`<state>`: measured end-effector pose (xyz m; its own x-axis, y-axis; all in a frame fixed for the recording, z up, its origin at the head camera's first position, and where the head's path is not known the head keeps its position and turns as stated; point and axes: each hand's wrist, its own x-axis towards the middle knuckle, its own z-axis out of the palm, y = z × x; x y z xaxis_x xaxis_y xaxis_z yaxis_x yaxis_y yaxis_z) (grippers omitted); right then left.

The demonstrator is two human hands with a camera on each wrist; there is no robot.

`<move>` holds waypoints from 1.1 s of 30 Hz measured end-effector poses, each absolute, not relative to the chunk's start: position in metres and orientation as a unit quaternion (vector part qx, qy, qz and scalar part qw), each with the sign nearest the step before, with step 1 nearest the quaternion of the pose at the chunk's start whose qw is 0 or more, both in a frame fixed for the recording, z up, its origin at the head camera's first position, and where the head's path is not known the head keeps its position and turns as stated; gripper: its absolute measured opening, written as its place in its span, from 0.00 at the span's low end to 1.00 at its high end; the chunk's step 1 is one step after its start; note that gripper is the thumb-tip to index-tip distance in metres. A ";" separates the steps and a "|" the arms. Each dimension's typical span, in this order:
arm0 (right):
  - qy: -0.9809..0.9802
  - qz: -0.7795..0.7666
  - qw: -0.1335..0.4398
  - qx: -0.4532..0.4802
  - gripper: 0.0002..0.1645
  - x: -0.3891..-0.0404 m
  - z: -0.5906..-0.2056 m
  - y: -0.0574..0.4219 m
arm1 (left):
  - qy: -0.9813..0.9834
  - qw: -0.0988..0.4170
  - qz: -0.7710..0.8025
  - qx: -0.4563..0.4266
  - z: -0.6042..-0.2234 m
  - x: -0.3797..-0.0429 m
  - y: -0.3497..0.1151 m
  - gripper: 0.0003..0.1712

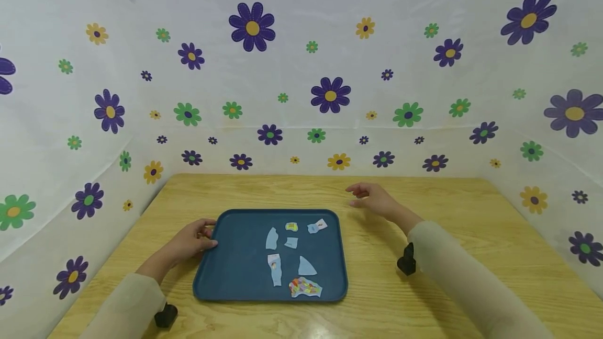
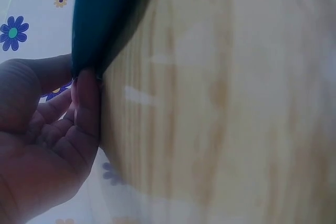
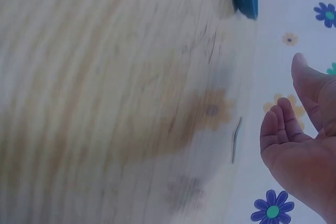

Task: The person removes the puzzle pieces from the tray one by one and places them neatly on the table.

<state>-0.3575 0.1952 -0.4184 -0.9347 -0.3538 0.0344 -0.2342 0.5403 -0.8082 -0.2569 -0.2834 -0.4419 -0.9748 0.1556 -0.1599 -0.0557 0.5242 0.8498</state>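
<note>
A dark blue tray (image 1: 235,255) lies on the wooden table, with several torn paper pieces on its right half. Among these are a multicoloured scrap (image 1: 305,287) near the front edge, a small yellow one (image 1: 291,227) farther back, and a long pale blue strip (image 1: 275,271). My left hand (image 1: 190,242) pinches the tray's left rim; the left wrist view has the thumb and a finger at the tray's edge (image 2: 100,19). Past the tray's back right corner, my right hand (image 1: 377,200) hovers over the table, holding nothing, its fingers loosely bent.
The wooden table (image 1: 447,276) extends on both sides of the tray. A white flowered cloth (image 1: 292,67) walls in the back and sides. Each sleeve has a black device by the wrist, such as the right one (image 1: 407,260). A thin dark mark (image 3: 236,140) shows in the right wrist view.
</note>
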 end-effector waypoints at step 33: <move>0.846 -0.453 0.102 -0.262 0.22 -0.325 -0.415 0.140 | 0.863 0.106 0.492 0.031 -0.443 -0.257 -0.285 0.33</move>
<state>-0.3248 0.1398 -0.4148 -0.8426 -0.5347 0.0649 -0.3504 0.4527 -0.8199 -0.2570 -0.2847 -0.4435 -0.9755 0.1576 -0.1537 -0.0520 0.5133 0.8566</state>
